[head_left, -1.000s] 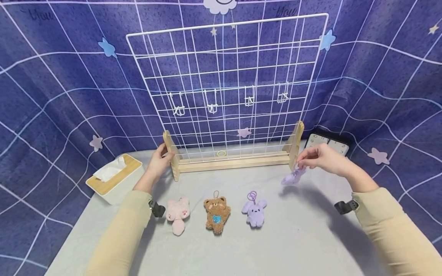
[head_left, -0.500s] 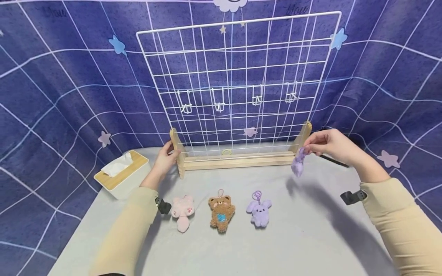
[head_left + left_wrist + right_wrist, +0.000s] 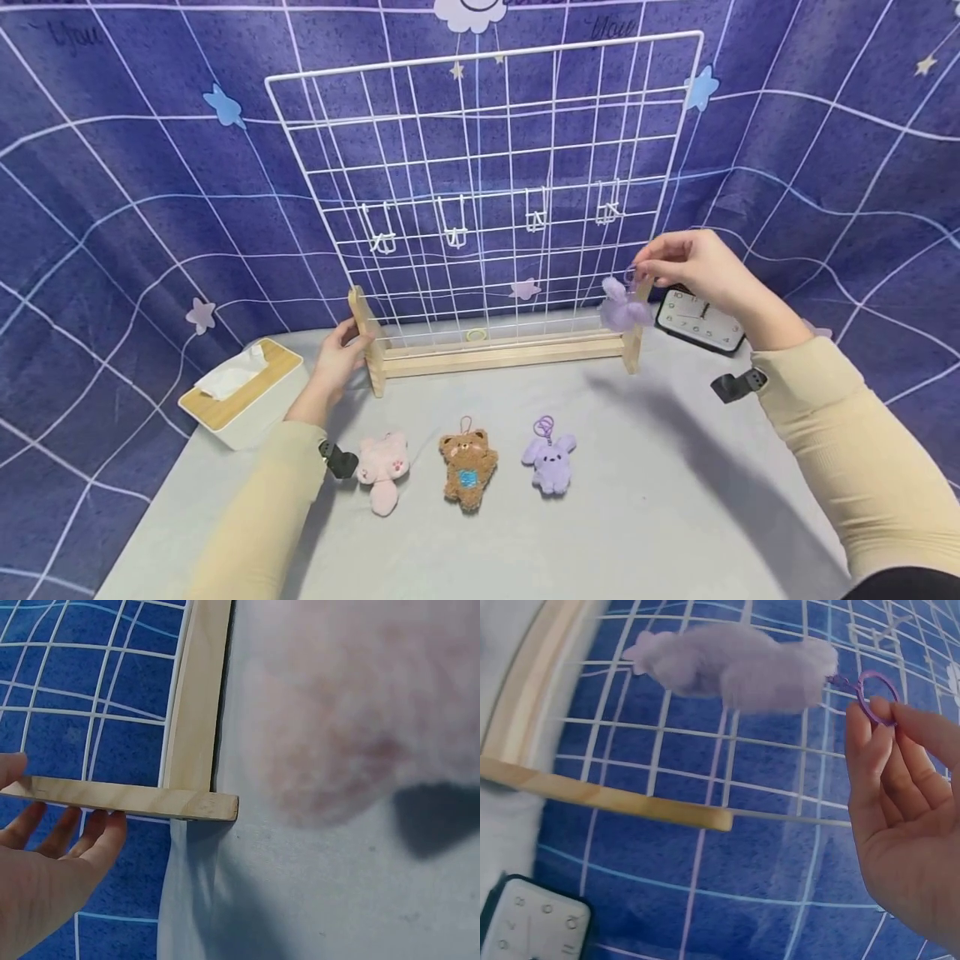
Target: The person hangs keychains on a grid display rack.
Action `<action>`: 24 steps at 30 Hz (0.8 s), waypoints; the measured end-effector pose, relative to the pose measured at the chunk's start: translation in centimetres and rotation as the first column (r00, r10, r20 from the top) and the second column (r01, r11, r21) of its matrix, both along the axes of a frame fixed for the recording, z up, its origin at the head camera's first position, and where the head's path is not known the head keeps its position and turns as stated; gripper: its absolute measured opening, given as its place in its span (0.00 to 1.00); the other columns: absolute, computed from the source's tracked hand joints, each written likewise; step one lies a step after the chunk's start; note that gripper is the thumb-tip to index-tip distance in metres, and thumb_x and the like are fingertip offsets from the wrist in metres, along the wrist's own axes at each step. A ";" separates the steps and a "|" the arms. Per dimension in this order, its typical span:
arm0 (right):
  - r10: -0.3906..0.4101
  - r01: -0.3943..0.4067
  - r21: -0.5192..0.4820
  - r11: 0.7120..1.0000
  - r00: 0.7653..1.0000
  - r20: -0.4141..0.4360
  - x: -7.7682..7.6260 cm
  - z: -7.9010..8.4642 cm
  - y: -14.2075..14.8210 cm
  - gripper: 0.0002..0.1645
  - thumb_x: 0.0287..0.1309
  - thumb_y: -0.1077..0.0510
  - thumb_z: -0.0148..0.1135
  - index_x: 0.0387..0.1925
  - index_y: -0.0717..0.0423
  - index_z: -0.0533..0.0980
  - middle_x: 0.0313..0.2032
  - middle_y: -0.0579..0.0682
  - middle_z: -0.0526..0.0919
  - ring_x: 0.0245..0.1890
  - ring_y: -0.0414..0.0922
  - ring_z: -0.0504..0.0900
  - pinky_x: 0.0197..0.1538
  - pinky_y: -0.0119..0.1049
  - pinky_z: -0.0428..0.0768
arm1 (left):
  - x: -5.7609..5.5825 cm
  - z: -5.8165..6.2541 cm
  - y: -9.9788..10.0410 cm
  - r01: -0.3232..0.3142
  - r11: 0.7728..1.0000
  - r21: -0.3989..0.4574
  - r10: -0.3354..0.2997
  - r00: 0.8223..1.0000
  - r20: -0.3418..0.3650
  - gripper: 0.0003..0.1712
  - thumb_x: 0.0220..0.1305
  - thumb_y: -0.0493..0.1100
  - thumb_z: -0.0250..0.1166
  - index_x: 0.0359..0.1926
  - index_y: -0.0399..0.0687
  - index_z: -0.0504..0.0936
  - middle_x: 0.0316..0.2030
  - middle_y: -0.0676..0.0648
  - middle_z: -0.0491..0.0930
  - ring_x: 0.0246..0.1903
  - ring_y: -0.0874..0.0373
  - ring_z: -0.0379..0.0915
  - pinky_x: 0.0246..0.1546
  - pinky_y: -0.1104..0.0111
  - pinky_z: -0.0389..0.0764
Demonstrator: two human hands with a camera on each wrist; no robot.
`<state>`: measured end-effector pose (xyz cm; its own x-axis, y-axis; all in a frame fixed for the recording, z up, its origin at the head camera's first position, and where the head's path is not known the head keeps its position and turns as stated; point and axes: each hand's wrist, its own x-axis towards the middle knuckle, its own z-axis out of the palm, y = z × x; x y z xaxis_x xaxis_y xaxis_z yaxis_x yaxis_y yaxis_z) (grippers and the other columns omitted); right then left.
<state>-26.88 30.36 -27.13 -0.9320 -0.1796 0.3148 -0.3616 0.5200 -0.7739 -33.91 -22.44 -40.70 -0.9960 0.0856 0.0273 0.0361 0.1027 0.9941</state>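
My right hand (image 3: 697,265) pinches the purple ring (image 3: 865,694) of a fluffy lilac plush keychain (image 3: 624,312). The plush hangs in front of the right end of the white wire grid (image 3: 480,154), below the hooks. At the left end, my left hand (image 3: 333,367) holds the wooden upright (image 3: 120,796) of the grid's stand, thumb on one side and fingers on the other. On the table lie a pink plush keychain (image 3: 384,468), a brown bear keychain (image 3: 468,462) and a lilac puppy-like keychain (image 3: 552,465) with a purple ring.
Several white hooks (image 3: 456,236) hang in a row across the grid. A tissue box (image 3: 247,387) with a wooden lid stands at the left. A black-framed clock (image 3: 697,321) sits behind my right hand. Blue patterned cloth (image 3: 135,208) hangs behind everything.
My right hand has risen with the lilac plush from low beside the stand's right foot to just below the rightmost hook. The left hand stays on the upright. The head view shifts slightly.
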 end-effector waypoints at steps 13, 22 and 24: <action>-0.014 0.008 -0.129 0.992 0.999 -0.047 -1.2 3.4 -1.1 0.06 0.67 0.62 0.67 0.39 0.61 0.86 0.32 0.48 0.89 0.36 0.40 0.87 0.37 0.28 0.84 | -2.2 -2.7 -0.9 -0.028 0.999 -0.017 0.027 0.999 -0.032 0.35 0.78 0.39 0.55 0.78 0.37 0.54 0.73 0.32 0.59 0.67 0.40 0.62 0.67 0.45 0.69; -0.032 0.021 -0.161 0.987 0.997 -0.067 -1.4 4.3 -1.3 0.08 0.66 0.64 0.68 0.42 0.67 0.84 0.30 0.46 0.89 0.33 0.38 0.86 0.36 0.27 0.84 | -1.8 -1.9 -0.6 -0.010 1.000 0.009 0.010 1.000 -0.009 0.35 0.77 0.36 0.54 0.79 0.35 0.52 0.74 0.31 0.57 0.69 0.37 0.59 0.67 0.43 0.67; -0.029 0.016 -0.164 0.986 0.997 -0.075 -1.4 4.5 -1.5 0.09 0.66 0.64 0.68 0.42 0.69 0.84 0.29 0.47 0.89 0.32 0.38 0.86 0.35 0.27 0.84 | -1.3 -1.4 -0.5 -0.006 1.000 0.024 0.006 1.000 0.005 0.36 0.77 0.35 0.54 0.79 0.33 0.51 0.74 0.30 0.57 0.70 0.36 0.58 0.68 0.42 0.66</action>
